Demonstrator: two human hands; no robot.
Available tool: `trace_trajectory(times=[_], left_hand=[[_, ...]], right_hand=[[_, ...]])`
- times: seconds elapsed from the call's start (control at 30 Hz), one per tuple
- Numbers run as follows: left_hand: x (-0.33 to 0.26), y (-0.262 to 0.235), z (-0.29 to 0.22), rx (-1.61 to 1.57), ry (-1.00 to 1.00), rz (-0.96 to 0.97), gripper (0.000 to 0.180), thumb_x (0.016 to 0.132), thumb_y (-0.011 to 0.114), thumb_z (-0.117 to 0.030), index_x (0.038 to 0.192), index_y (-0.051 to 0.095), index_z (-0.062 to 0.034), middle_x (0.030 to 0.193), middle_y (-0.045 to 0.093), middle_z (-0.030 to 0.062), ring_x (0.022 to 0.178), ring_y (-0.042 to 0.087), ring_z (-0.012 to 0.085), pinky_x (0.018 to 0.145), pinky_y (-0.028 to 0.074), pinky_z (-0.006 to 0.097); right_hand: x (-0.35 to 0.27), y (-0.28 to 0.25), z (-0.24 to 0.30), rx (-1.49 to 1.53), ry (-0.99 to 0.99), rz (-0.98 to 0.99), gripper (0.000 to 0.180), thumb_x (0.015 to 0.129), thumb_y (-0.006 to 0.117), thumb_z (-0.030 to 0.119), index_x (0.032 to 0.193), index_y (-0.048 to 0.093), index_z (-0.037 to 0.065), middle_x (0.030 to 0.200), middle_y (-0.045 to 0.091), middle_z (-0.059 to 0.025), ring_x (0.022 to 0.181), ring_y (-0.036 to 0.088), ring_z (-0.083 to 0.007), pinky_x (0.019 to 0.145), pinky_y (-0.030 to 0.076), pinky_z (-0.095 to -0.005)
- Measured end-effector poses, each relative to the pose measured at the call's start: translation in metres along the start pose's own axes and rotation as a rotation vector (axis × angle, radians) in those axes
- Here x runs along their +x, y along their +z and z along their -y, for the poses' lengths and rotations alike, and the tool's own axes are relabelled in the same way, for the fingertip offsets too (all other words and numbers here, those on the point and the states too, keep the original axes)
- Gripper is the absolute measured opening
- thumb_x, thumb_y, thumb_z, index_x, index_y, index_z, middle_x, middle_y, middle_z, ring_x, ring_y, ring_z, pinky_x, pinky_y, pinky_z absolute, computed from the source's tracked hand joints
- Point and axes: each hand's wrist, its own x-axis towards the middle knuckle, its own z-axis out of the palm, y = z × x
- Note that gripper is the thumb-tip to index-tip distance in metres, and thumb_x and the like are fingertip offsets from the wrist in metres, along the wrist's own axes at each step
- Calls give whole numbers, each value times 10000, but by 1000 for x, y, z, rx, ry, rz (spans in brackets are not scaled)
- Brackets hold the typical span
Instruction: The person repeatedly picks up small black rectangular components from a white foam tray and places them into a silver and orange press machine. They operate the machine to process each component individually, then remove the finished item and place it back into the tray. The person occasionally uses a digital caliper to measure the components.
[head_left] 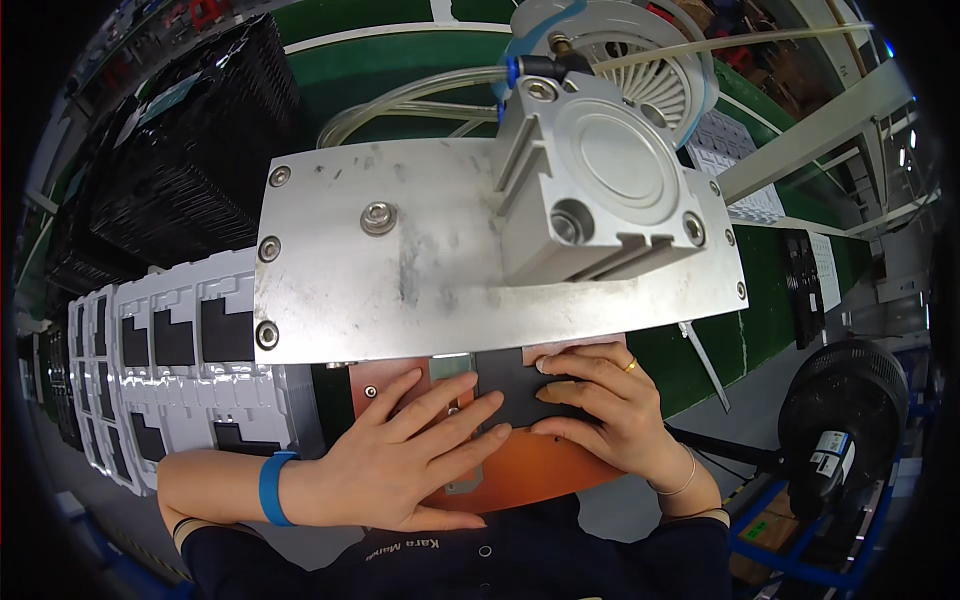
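My left hand (415, 455), with a blue band at its wrist, lies with fingers spread over an orange-brown fixture plate (530, 475). Its fingertips reach the near side of a flat dark grey piece (500, 388) set on that plate. My right hand (605, 405) has bent fingers and grips the right side of the dark grey piece, thumb nearest me. A ring and a thin bracelet show on it. Just beyond both hands, a silver metal plate (330, 240) hangs over the fixture and hides its far part. A square metal air cylinder (610, 180) is mounted on top.
White moulded trays (215, 390) with dark grey pieces in their pockets stand at the left, before stacked black trays (190, 150). A white fan (640, 60) and clear air hoses (410, 95) lie beyond the cylinder. At the right stands a black round device (840, 420) near a blue frame.
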Motion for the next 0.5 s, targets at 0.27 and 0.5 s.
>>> trace_trajectory(times=[0.27, 0.5], left_hand=[[1, -5, 0, -24, -2, -3, 747, 878, 548, -661, 1383, 531, -110, 1494, 441, 116, 1387, 390, 311, 1059, 334, 486], [1, -2, -1, 0, -21, 19, 775, 809, 600, -711, 1360, 583, -167, 1462, 487, 102, 1371, 387, 329, 1142, 177, 528]], right_hand=[[-2, -1, 2, 11, 53, 27, 313, 657, 848, 210, 882, 684, 67, 1129, 681, -69, 1014, 605, -223, 817, 489, -322], [-1, -2, 3, 23, 72, 35, 293, 667, 846, 222, 858, 680, 74, 1118, 689, -64, 986, 613, -209, 805, 478, -310]])
